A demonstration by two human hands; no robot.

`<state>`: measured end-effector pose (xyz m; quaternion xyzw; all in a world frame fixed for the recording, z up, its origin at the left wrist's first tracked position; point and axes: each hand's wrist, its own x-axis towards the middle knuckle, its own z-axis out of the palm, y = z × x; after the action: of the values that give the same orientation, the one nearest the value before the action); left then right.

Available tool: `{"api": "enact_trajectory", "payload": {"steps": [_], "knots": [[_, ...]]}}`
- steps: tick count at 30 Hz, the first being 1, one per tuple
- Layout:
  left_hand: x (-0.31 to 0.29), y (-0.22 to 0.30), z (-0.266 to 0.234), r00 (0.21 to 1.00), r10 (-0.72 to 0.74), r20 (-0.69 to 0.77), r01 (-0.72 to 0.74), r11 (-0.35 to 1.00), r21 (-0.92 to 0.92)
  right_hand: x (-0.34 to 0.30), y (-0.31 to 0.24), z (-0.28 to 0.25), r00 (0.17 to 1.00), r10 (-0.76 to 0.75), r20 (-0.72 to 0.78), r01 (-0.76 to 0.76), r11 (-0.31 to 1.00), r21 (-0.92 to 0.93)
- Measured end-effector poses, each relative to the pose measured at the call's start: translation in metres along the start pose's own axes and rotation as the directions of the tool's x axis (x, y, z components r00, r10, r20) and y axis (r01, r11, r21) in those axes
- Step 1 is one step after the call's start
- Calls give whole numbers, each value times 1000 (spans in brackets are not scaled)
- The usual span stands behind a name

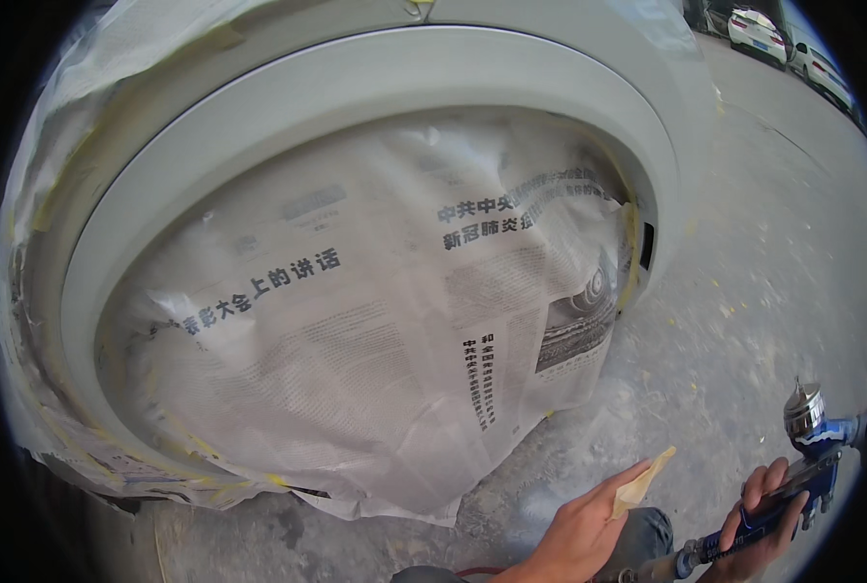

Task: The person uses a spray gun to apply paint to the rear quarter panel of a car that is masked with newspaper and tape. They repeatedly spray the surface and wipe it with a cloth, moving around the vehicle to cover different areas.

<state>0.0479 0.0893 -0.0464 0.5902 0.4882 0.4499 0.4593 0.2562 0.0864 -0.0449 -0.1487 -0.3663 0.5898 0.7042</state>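
Low in the view, my left hand (587,525) pinches a small pale-yellow cloth (644,483) that sticks up past the fingertips. To its right, my right hand (762,520) is wrapped around the handle of a blue spray gun (822,476), which has a silver nozzle end (802,408). A hose fitting (691,559) joins the handle's lower end. Both hands are apart from the grey wheel arch (404,68) of a car body. Masking newspaper (394,389) covers the wheel opening inside the arch.
Masking film (103,58) and yellow tape (195,449) edge the panel. The concrete floor (744,253) stretches to the right, with yellow specks on it. A white car (757,37) and another white car (822,73) stand far off at upper right. A red hose (480,571) shows near my knees.
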Motion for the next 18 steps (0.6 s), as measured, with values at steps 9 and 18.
{"api": "enact_trajectory", "payload": {"steps": [9, 18], "knots": [[6, -25, 11, 999, 46, 9, -47, 998, 49, -4, -2, 27, 994, 27, 104, -25, 999, -26], [29, -41, 28, 998, -28, -48, 37, 981, 189, -8, -38, 71, 912, 385, 145, -350, 911, -217]]}}
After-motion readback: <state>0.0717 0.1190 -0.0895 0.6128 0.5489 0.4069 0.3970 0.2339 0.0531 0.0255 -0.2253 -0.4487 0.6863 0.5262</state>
